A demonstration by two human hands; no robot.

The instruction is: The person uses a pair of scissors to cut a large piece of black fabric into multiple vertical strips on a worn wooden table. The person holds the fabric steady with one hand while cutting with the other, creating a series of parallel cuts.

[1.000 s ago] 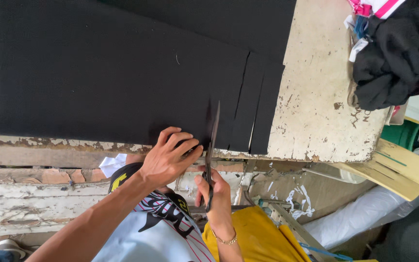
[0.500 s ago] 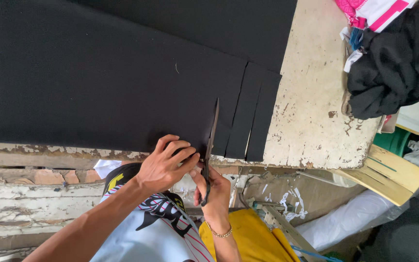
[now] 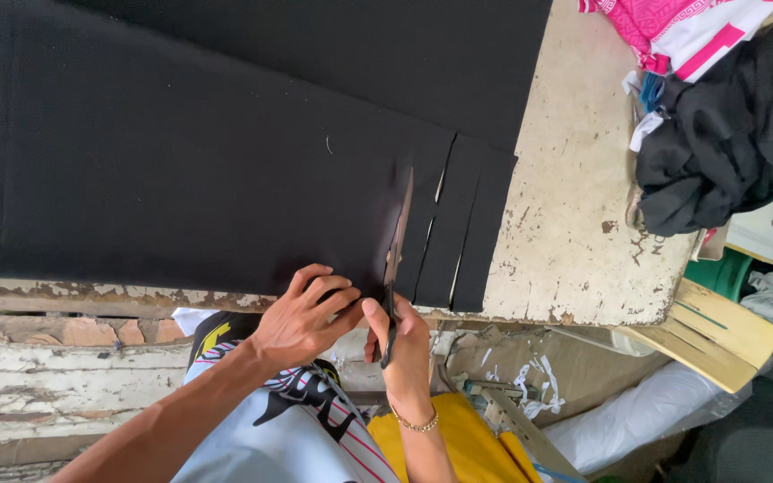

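Right hand [image 3: 402, 344] is clamped on scissors [image 3: 397, 250] cutting black fabric [image 3: 181, 161]; left hand [image 3: 301, 313] presses it flat, fingers spread, near piled clothes [image 3: 726, 134] on the worktop [image 3: 574, 233].

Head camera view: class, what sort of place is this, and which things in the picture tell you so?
Probably a small tailoring or cutting workshop: black fabric spread on a worn worktable, scissors cutting it into strips, and heaped garments at the side.
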